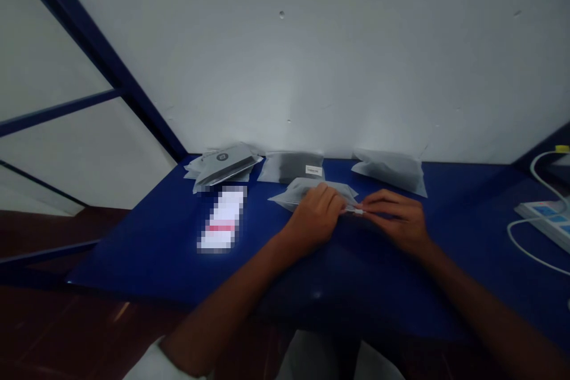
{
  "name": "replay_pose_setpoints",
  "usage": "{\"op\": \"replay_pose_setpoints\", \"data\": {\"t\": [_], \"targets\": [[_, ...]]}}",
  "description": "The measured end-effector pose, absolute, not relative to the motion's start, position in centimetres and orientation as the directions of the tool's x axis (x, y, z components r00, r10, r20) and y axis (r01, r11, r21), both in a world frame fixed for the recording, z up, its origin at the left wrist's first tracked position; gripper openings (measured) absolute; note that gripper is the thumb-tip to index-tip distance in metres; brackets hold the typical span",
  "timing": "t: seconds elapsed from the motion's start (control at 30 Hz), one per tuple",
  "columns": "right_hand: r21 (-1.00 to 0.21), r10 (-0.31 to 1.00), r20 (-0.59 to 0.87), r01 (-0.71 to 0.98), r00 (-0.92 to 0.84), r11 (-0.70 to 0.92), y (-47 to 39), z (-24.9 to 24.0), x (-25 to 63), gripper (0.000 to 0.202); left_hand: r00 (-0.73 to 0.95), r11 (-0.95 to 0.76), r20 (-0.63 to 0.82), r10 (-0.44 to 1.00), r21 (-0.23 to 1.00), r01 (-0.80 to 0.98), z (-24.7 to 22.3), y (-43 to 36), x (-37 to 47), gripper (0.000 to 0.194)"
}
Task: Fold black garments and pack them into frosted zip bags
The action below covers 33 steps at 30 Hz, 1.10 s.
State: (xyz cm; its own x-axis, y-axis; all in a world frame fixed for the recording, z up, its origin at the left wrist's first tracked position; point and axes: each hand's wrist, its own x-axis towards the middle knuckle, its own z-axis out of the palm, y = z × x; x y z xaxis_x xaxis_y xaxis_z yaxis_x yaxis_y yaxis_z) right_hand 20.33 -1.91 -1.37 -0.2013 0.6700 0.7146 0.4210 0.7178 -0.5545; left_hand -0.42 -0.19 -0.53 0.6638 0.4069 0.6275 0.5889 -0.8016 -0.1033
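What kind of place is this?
Maybe an indoor packing spot, though I can't be sure: a blue table against a pale wall holds several frosted bags, with the left hand on one.

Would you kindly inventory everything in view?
Held bag: one, grey, front middle
Stacked bags: several, grey, back left
Labelled bag: one, grey, back middle
Right bag: one, grey, back right
Pixelated panel: one, white with red, left
Table: one, blue, under bags
Back wall: one, white, behind table
Frame bars: several, blue, left
Cable: count unclear, white, right
Boxy item: one, white, right
Small item: one, yellow, right
Floor: one, reddish, below
Clothing: some, white, bottom
Forearms: two, bare, bottom
Left hand: one, bare, on held bag
Right hand: one, bare, at held bag
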Motion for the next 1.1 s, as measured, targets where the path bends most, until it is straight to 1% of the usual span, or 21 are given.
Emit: {"op": "replay_pose_setpoints", "data": {"t": [0.2,0.33,0.4,0.47,0.53,0.6,0.63,0.7,0.77,0.97,1.03,1.1], "targets": [[-0.546,0.673,0.706,0.437,-0.218,0.715,-1.9,-1.5,20.3,0.008,0.723,-0.800,0.516,0.459,-0.113,0.589,-0.1,-0.5,-0.4,0.025],[-0.508,0.644,0.721,0.438,-0.255,0.742,-1.8,-1.7,20.2,0.009,0.761,-0.812,0.455,0.463,-0.127,0.570,0.1,-0.6,-0.5,0.019],[-0.496,0.635,0.727,0.438,-0.263,0.749,-1.8,-1.7,20.1,0.010,0.762,-0.819,0.444,0.471,-0.102,0.565,0.0,-0.6,-0.6,0.015],[-0.508,0.650,0.716,0.447,-0.256,0.736,-1.8,-1.7,20.1,0.009,0.743,-0.822,0.459,0.487,-0.046,0.568,0.0,-0.6,-0.7,0.014],[-0.526,0.667,0.708,0.457,-0.232,0.717,-1.9,-1.7,20.0,0.008,0.711,-0.832,0.508,0.486,0.021,0.554,-0.1,-0.7,-0.8,0.015],[-0.535,0.673,0.709,0.461,-0.210,0.708,-1.9,-1.8,19.9,0.007,0.679,-0.858,0.582,0.447,0.062,0.511,-0.3,-0.8,-0.7,0.017],[-0.533,0.668,0.714,0.457,-0.208,0.712,-1.9,-1.9,19.9,0.007,0.666,-0.871,0.619,0.416,0.061,0.487,-0.4,-0.9,-0.6,0.017],[-0.517,0.649,0.727,0.444,-0.223,0.732,-2.0,-2.0,19.9,0.006,0.649,-0.886,0.672,0.356,0.021,0.463,-0.7,-1.0,-0.4,0.018],[-0.497,0.629,0.737,0.433,-0.246,0.752,-2.0,-1.9,19.8,0.007,0.647,-0.882,0.690,0.325,-0.027,0.471,-0.9,-1.1,-0.2,0.016],[-0.453,0.618,0.717,0.458,-0.321,0.764,-2.2,-1.0,19.6,0.010,0.652,-0.854,0.695,0.303,-0.105,0.509,-1.2,-1.1,0.2,0.022],[-0.438,0.613,0.716,0.470,-0.333,0.766,-2.2,-0.8,19.6,0.012,0.665,-0.841,0.688,0.289,-0.150,0.520,-1.2,-1.0,0.3,0.025],[-0.450,0.628,0.700,0.474,-0.339,0.757,-2.1,-0.7,19.9,0.014,0.680,-0.823,0.681,0.271,-0.202,0.531,-1.2,-0.8,0.1,0.026]]}}
